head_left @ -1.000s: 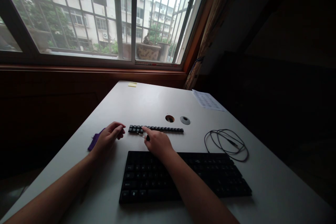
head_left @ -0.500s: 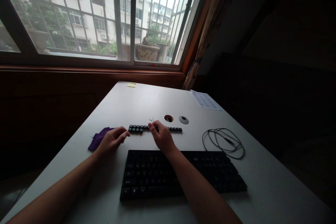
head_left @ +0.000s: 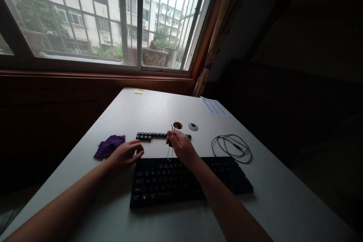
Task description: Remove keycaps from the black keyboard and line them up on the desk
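Note:
My right hand is closed round a wire keycap puller, whose thin wires stick out above and below the fingers. The lower wires hang over the back edge of a black keyboard. My left hand rests by the keyboard's back left corner, fingers bent and a little apart, with nothing visible in it. Behind the hands, loose black keycaps stand in rows; my right hand hides part of them. A crumpled purple cloth lies beside my left hand.
A coiled black cable lies to the right. Farther back are a round hole in the white desk, its grey cover, a printed sheet and a yellow sticky note. A barred window stands behind.
My right hand has drawn back from the keycap rows towards the keyboard, bringing the keycap puller's lower wires into sight. My left hand has shifted off the cloth towards the keyboard's corner.

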Available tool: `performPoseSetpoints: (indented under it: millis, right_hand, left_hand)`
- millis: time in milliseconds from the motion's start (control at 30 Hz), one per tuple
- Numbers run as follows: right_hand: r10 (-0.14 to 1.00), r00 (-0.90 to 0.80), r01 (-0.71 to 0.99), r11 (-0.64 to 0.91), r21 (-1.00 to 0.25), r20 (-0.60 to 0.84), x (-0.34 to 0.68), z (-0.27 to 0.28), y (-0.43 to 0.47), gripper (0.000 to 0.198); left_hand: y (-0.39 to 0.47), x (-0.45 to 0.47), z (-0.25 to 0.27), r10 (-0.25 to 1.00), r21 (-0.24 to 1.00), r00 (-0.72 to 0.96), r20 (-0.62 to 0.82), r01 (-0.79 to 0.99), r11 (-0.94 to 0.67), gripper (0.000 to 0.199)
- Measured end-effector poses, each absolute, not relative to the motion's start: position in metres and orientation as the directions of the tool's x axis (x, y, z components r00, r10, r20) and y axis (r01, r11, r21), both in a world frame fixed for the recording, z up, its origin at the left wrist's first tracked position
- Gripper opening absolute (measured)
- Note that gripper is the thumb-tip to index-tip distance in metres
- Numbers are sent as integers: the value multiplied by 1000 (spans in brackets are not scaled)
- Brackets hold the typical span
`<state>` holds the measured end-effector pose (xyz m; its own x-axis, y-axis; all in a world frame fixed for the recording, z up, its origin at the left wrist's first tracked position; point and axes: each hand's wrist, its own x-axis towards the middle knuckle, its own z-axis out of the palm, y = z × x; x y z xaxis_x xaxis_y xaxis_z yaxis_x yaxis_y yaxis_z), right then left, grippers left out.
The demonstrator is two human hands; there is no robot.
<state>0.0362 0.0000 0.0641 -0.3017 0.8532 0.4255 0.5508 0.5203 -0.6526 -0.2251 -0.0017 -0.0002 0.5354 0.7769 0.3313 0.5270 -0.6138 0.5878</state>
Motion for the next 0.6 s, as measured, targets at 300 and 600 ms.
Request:
performPoseSetpoints:
  millis: [300,600]
  right_hand:
    - [864,-286,583,500,-640,414,28,36,-32,47]
    - [797,-244,699,540,-469,553,31,21,-39,42]
  left_hand:
    - [-3,-223,-2,735,555,601,314,512,-656,16]
    - [-6,-222,8,716,537,644,269,517,-667,21]
